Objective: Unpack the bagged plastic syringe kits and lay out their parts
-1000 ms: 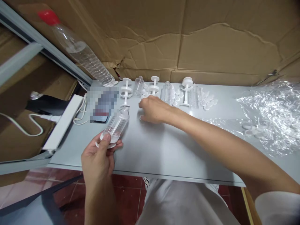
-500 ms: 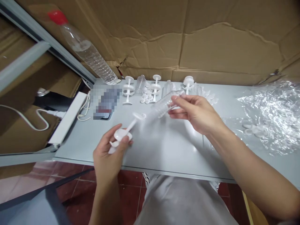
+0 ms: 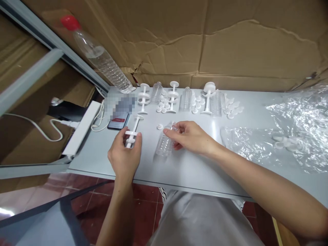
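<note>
My left hand (image 3: 126, 150) is closed around a white plastic plunger (image 3: 135, 128) with round discs along its rod, held near the front of the table. My right hand (image 3: 187, 136) grips a clear ribbed plastic tube (image 3: 164, 145) near its upper end; the tube is tilted, its wide end at or just above the tabletop. Between the hands, a small white cap (image 3: 159, 126) lies on the table. Behind them are a row of similar white plungers (image 3: 174, 97), clear ribbed tubes (image 3: 187, 99) and several small white nozzle pieces (image 3: 162, 105).
A grey table (image 3: 205, 171) stands against a cardboard wall (image 3: 243, 54). At left are a water bottle (image 3: 105, 61) with a red cap, a phone (image 3: 118, 121) and a white power strip (image 3: 82, 130). Crumpled clear plastic bags (image 3: 302, 133) cover the right side.
My right hand has brought the clear tube down and leftward to the tabletop, separate from the plunger. My left hand has turned the plunger more upright.
</note>
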Available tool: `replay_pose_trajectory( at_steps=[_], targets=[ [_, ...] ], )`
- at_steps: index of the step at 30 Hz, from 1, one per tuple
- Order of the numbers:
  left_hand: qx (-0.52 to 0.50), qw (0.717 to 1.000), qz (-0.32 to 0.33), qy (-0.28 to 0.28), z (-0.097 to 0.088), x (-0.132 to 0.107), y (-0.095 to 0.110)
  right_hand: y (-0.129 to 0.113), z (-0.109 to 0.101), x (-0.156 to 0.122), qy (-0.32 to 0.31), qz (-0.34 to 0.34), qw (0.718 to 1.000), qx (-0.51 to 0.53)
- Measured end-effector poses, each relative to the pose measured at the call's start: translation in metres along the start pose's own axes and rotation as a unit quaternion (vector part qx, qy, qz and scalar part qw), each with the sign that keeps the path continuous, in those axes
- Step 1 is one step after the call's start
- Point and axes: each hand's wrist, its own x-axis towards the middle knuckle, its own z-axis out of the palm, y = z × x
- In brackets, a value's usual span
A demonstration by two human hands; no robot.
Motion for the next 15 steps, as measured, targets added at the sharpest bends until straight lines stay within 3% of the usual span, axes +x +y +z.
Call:
replay_pose_trajectory(
  at_steps=[8,12,15],
  targets=[
    [-0.056,0.998,-0.004,0.017,-0.008,-0.006,0.001,-0.009,0.018,0.011,-0.038,0.001,0.998,-0.046],
    [-0.083,0.988,0.101,0.077,-0.025,-0.025,0.010,-0.012,0.023,0.012,-0.005,-0.009,0.997,-0.081],
    [-0.054,0.980,0.191,0.030,-0.033,-0.037,0.019,-0.016,0.031,0.015,0.010,-0.036,0.996,-0.087]
  ],
)
